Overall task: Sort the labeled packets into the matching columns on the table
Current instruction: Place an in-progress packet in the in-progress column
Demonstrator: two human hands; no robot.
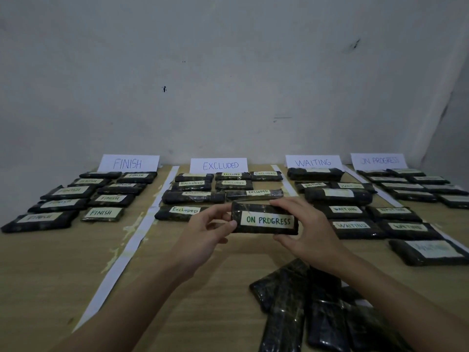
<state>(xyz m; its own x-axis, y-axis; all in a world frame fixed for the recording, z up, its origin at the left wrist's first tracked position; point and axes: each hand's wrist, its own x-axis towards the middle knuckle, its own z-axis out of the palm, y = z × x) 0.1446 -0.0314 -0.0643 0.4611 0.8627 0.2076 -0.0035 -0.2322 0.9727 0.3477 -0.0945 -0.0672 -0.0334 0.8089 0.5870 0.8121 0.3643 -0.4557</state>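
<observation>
Two-handed grip on one dark packet (264,218) labelled ON PROGRESS: left hand (203,232) pinching its left end between thumb and curled fingers, right hand (302,229) clasping its right end, fingers over the top edge, thumb under. Held up off the tabletop (63,270), label toward the camera, in front of the near end of the EXCLUDED column (218,191). Behind it, four paper signs against the wall: FINISH (128,163), EXCLUDED (219,165), WAITING (313,162), ON PROGRESS (379,160). Under each sign, rows of labelled dark packets: FINISH column (81,196) far left, WAITING column (355,212) just right of the hands, ON PROGRESS column (416,186) far right. White paper strips (132,240) between columns. Below the right forearm, a loose heap of unsorted packets (312,308), labels not visible.
</observation>
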